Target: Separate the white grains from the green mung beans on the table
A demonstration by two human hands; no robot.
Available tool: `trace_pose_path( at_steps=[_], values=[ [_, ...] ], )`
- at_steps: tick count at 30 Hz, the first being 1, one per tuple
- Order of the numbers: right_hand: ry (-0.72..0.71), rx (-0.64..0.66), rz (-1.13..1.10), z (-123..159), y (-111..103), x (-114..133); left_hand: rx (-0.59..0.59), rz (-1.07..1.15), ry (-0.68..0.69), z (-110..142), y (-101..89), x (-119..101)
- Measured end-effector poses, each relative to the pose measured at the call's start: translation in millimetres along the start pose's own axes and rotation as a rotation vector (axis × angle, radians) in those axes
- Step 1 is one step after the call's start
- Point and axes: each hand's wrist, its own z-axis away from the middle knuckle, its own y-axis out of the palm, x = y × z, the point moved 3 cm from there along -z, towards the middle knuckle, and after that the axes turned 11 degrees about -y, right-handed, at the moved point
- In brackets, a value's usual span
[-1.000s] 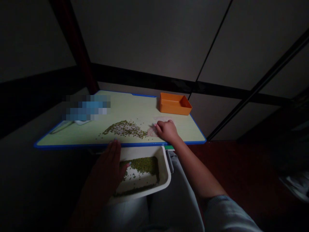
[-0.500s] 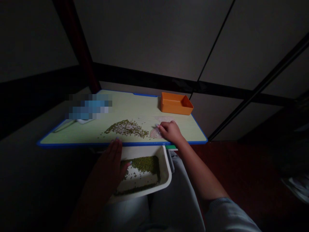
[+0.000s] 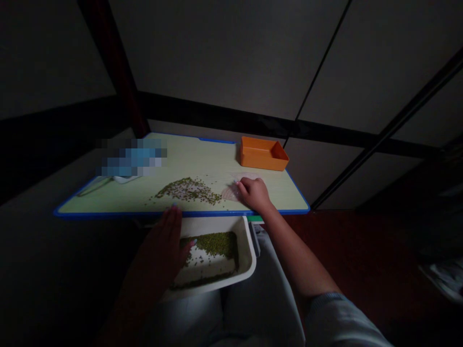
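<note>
Small green beans point(image 3: 190, 190), with darker bits among them, lie spread across the light tabletop point(image 3: 202, 156). To their right, my right hand point(image 3: 254, 193) rests with curled fingers, thumb and forefinger together; anything pinched there is too small to see. Beside and under it shows a pale fan-shaped patch point(image 3: 230, 193); I cannot tell whether it is printed or a clear sheet. My left hand point(image 3: 168, 236) has its fingers stretched to the blue table edge and its thumb out over a white bin point(image 3: 249, 265). More green beans point(image 3: 217, 244) lie inside that bin, below the table.
An orange open box point(image 3: 264, 156) stands at the table's back right corner. On the left sits a blurred-out bluish object point(image 3: 133, 156) on a white base point(image 3: 126, 179). A pale panelled wall point(image 3: 224, 58) rises behind the table. My lap point(image 3: 264, 299) is under the bin.
The whole view shifts very slightly. My right hand's fingers move a little at the pale patch; my left hand, the beans and the boxes stay as they were.
</note>
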Motion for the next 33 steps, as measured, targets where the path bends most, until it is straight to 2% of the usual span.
trace_pose_path(
  at_steps=[9,19,24,30,33],
  values=[
    [-0.012,0.053,-0.014,-1,0,-2,0.014,-0.013,-0.001,-1,-3.1,-1],
    [-0.112,0.08,0.004,3,0,5,0.017,-0.018,-0.013,0,-3.0,-1],
    [-0.089,0.096,0.053,0,0,11,0.017,-0.009,-0.021,-1,-0.6,-1],
    [-0.011,0.044,0.104,1,0,8,0.034,0.006,-0.037,0,2.4,0],
    [-0.063,0.032,0.061,2,0,8,0.035,0.013,-0.032,0,1.8,0]
  ],
)
